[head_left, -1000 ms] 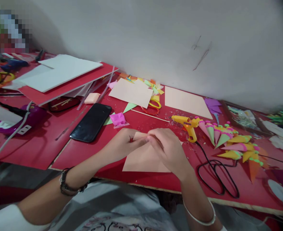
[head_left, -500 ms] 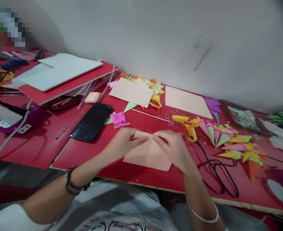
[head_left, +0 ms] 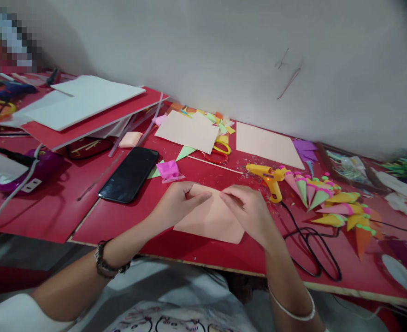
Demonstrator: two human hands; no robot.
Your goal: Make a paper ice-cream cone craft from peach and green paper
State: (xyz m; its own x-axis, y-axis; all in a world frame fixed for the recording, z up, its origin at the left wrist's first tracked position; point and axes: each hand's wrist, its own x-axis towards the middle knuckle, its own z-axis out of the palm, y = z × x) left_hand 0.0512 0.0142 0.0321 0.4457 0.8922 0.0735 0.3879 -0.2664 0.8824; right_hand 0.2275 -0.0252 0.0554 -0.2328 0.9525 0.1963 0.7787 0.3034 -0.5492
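Observation:
A pale peach sheet of paper (head_left: 212, 220) lies near the table's front edge, tilted a little up at its far side. My left hand (head_left: 180, 203) pinches its far left edge, thumb on top and fingers underneath. At the far right edge, my right hand (head_left: 246, 207) grips the same sheet between thumb and fingers. A small gap separates my thumbs, and the fingers beneath the paper are hidden. Just right of my right hand rests a yellow hot glue gun (head_left: 267, 177). Left of my left hand are a pink packet (head_left: 169, 170) and a black phone (head_left: 130, 175).
Two more peach sheets (head_left: 268, 143) lie toward the wall, one over paper scraps beside scissors (head_left: 222, 148). Paper cones (head_left: 341, 207) in several colours and a looped black cord (head_left: 305, 249) are at the right. White boards (head_left: 85, 103) and a purple power strip (head_left: 33, 173) occupy the left.
My thumbs have moved slightly apart along the paper's far edge; before, they nearly met at its middle. The whole view has shifted a little.

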